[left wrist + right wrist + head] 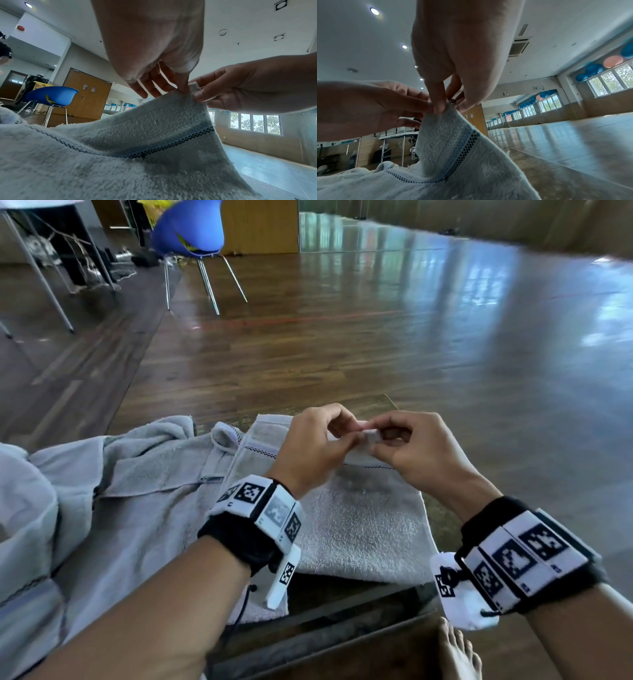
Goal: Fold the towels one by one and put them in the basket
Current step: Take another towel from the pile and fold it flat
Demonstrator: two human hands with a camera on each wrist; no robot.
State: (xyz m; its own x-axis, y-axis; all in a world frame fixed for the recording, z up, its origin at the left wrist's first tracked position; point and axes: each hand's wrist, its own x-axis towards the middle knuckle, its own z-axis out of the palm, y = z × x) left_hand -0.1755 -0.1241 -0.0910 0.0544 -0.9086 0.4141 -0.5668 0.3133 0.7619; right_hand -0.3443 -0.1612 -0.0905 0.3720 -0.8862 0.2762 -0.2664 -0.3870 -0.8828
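Observation:
A pale grey towel [359, 525] with a dark checked stripe lies on a low dark table [342, 621]. Its far corner is lifted off the surface. My left hand [346, 436] and right hand [380, 441] meet at that corner, and both pinch it. In the left wrist view the left hand [181, 88] nips the corner of the towel [137, 148] from above, beside the right hand's fingers [199, 94]. In the right wrist view the right hand [443, 106] pinches the towel [453, 155], with the left hand [426, 106] close against it.
More grey towels [130, 491] lie crumpled in a heap to the left, running up to a pale rounded shape [20, 508] at the frame edge. A blue chair [188, 231] and metal table legs [41, 278] stand far back left. My bare foot [459, 648] shows below the table.

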